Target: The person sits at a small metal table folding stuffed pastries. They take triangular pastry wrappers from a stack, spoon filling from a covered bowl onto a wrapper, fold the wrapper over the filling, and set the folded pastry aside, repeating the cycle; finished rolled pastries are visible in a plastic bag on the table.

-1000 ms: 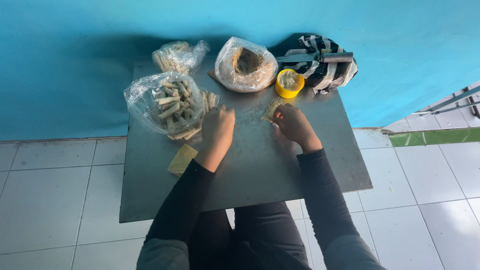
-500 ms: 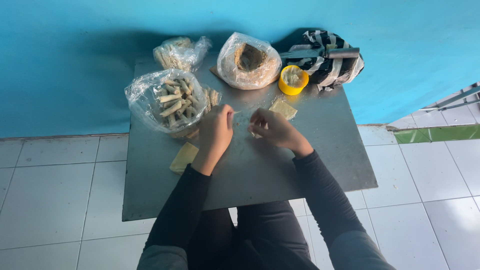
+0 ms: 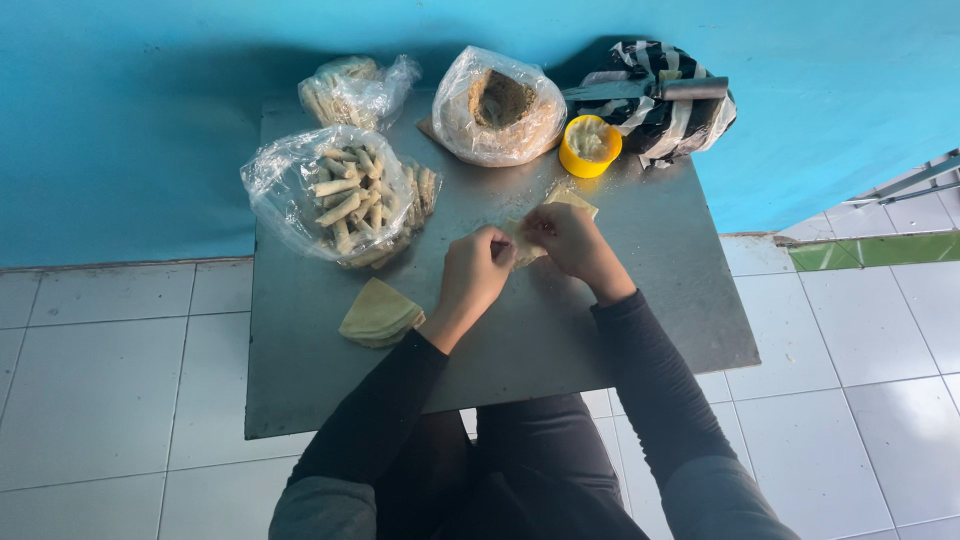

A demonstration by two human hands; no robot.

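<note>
Left hand [image 3: 478, 275]: closed in a pinch on the near-left edge of a thin pale-yellow pastry sheet [image 3: 525, 243], at frame centre.
Right hand [image 3: 567, 240]: closed likewise on the sheet's far-right edge; the sheet is held between both hands, just above the grey metal table top [image 3: 620, 300].
Technique: the sheet is judged fragile; an even, light pull from both pinches is advised so it does not tear.
Adjacent items: a further pale sheet [image 3: 571, 197] lies just beyond the right hand; a folded stack of pale-yellow sheets [image 3: 378, 315] lies left of the left hand.
Upper left: a clear plastic bag of rolled pastry sticks [image 3: 322, 197].
Upper centre: a clear bag of brown crumbly filling [image 3: 497, 110] and a small yellow cup [image 3: 590, 145].
Edges: bare table is available towards the lower right; the near edge lies just behind the forearms.
</note>
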